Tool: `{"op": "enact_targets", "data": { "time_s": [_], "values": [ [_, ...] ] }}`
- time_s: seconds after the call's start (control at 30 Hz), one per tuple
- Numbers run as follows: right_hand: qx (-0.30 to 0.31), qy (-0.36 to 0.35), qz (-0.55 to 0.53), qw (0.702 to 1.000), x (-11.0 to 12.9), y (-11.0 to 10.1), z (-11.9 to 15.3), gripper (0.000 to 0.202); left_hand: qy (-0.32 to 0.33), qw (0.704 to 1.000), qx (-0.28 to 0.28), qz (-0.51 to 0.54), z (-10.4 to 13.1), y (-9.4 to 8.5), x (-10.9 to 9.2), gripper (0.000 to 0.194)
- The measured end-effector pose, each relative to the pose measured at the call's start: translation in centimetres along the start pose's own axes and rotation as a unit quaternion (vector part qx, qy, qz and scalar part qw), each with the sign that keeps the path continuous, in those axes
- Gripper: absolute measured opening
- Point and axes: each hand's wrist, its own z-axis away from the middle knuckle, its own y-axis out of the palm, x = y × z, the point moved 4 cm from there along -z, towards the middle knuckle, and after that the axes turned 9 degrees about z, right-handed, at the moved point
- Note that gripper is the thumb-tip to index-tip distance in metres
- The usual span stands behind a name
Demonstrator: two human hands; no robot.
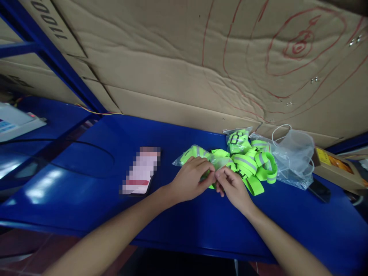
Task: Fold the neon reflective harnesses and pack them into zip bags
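Note:
My left hand (193, 178) and my right hand (233, 188) meet over the blue table, fingertips pinched together on the edge of a clear plastic bag (219, 161). Neon green cloth shows in and around this bag, partly covered by my left fingers. Just right of it lies a loose heap of neon green straps (247, 163) with grey reflective stripes and black buckles. Behind the heap, a bagged green strap (239, 141) leans near the cardboard. Another bagged strap (195, 152) lies beyond my left hand.
A phone (141, 170) with a lit, blurred screen lies left on the blue table (94, 153). To the right are a translucent white bag (297, 153), a dark phone-like object (319, 190) and a small cardboard box (339, 168). A cardboard wall (161, 76) stands behind; a black cable crosses the left.

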Motion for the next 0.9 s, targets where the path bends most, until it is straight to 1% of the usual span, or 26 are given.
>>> {"op": "enact_targets", "data": {
  "time_s": [0.07, 0.17, 0.27, 0.33, 0.4, 0.47, 0.53, 0.57, 0.6, 0.63, 0.67, 0.73, 0.8, 0.83, 0.9],
  "values": [
    [0.007, -0.009, -0.001, 1.0, 0.0, 0.0, -0.1, 0.037, 0.006, 1.0, -0.018, 0.008, 0.1, -0.1, -0.5, 0.014],
    [0.016, -0.015, -0.001, 1.0, -0.1, 0.0, -0.1, 0.034, 0.0, 0.997, -0.072, 0.005, 0.1, -0.9, -0.8, 0.012],
    [0.018, -0.019, 0.003, 1.0, -0.2, 0.1, 0.2, 0.035, -0.021, 0.987, -0.158, 0.035, 0.2, -2.5, -0.4, 0.01],
    [0.027, -0.026, 0.0, 0.999, -0.1, 0.3, 0.4, 0.037, -0.035, 0.969, -0.228, 0.089, 0.2, -3.8, 0.1, 0.011],
    [0.044, -0.033, -0.012, 0.998, 0.1, 0.6, 0.5, 0.04, -0.052, 0.94, -0.285, 0.183, 0.1, -4.7, 0.7, 0.012],
    [0.051, -0.019, -0.05, 0.997, 0.0, 0.9, 0.3, 0.046, -0.078, 0.892, -0.318, 0.313, -0.1, -5.2, 1.2, 0.013],
    [0.052, 0.013, -0.099, 0.994, -0.2, 1.1, 0.1, 0.054, -0.113, 0.828, -0.33, 0.439, -0.3, -5.3, 1.5, 0.014],
    [0.058, 0.027, -0.12, 0.991, -0.4, 1.2, 0.1, 0.057, -0.13, 0.799, -0.334, 0.484, -0.4, -5.3, 1.6, 0.015],
    [0.063, 0.03, -0.13, 0.989, -0.4, 1.2, 0.1, 0.059, -0.147, 0.776, -0.334, 0.515, -0.5, -5.1, 1.8, 0.016],
    [0.056, 0.019, -0.118, 0.991, -0.4, 1.0, 0.0, 0.059, -0.166, 0.76, -0.333, 0.533, -0.5, -4.9, 1.9, 0.018],
    [0.031, -0.003, -0.092, 0.995, -0.3, 0.5, 0.0, 0.058, -0.183, 0.75, -0.332, 0.542, -0.5, -4.6, 2.1, 0.021],
    [-0.065, -0.051, -0.022, 0.996, 0.3, -1.3, 0.0, 0.051, -0.209, 0.742, -0.327, 0.547, -0.4, -3.9, 2.6, 0.026],
    [-0.177, -0.085, 0.036, 0.98, 1.4, -3.7, 0.0, 0.043, -0.218, 0.75, -0.313, 0.541, -0.3, -3.1, 3.1, 0.028],
    [-0.217, -0.093, 0.049, 0.971, 2.2, -4.8, -0.1, 0.04, -0.218, 0.758, -0.303, 0.535, -0.3, -2.7, 3.3, 0.026],
    [-0.27, -0.114, 0.089, 0.952, 4.6, -6.8, -0.4, 0.041, -0.22, 0.775, -0.279, 0.523, -0.3, -1.8, 3.8, 0.021]
  ]
}}
